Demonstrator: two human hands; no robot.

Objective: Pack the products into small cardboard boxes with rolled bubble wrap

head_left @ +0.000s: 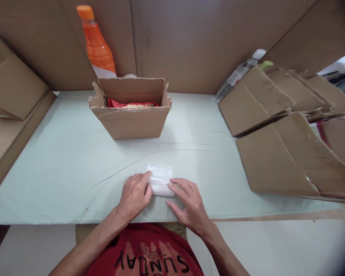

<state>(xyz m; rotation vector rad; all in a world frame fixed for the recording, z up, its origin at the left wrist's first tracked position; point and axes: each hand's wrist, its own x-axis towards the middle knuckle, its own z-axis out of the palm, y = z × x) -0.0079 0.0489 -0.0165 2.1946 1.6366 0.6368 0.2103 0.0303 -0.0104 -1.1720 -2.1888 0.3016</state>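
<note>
A small folded piece of white bubble wrap (pixel 160 177) lies on the pale green table cover (pixel 69 161) near the front edge. My left hand (pixel 135 194) rests at its left side with curled fingers touching its edge. My right hand (pixel 186 201) lies at its lower right, fingers stretched flat with the tips on the wrap. An open cardboard box (pixel 130 115) stands farther back in the middle, with red packaged goods (pixel 123 103) inside.
An orange bottle (pixel 96 44) stands behind the box against the cardboard back wall. Several flattened cardboard boxes (pixel 287 145) are stacked at the right, with a clear bottle (pixel 238 74) behind them. More cardboard (pixel 8 103) lies at the left.
</note>
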